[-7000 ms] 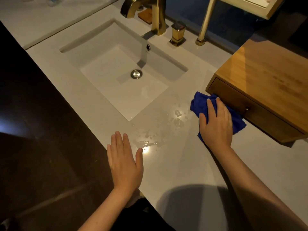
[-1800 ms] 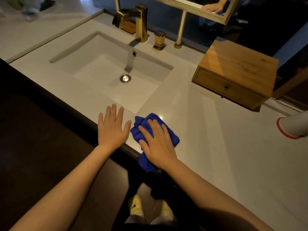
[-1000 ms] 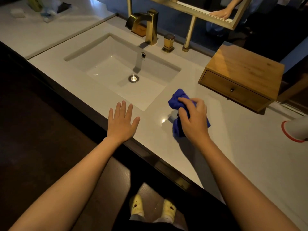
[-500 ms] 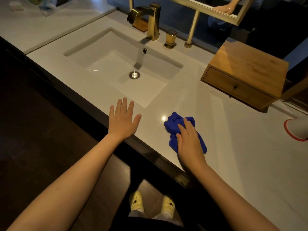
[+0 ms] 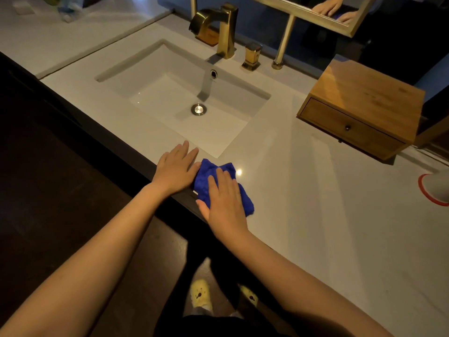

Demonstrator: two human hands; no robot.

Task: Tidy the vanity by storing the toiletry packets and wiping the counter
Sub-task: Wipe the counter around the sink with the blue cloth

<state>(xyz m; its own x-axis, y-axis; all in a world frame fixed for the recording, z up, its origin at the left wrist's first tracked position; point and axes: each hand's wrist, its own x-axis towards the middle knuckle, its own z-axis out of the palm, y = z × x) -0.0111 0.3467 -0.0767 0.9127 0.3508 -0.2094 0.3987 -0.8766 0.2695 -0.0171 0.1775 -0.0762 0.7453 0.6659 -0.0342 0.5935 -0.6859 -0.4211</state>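
— Where's the cloth (image 5: 220, 183)?
— At the counter (image 5: 315, 203) edge, six o'clock of the sink (image 5: 170, 93): deep blue, nubbly, bunched.
— Held?
— Right hand (image 5: 224, 198) pressed flat on it (fingers straight, gripping nothing); left hand (image 5: 176, 170) flat alongside, empty.

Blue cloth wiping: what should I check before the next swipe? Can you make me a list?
1. Right hand flat on the blue cloth: ok.
2. Left hand steadying on the counter edge, beside the cloth: ok.
3. Cloth fully on the counter: not ok, a corner overhangs the front edge.
4. Wooden drawer box shut: ok.
5. Puddles on the counter: none seen, ok.
6. Packets inside the drawer: cannot tell.
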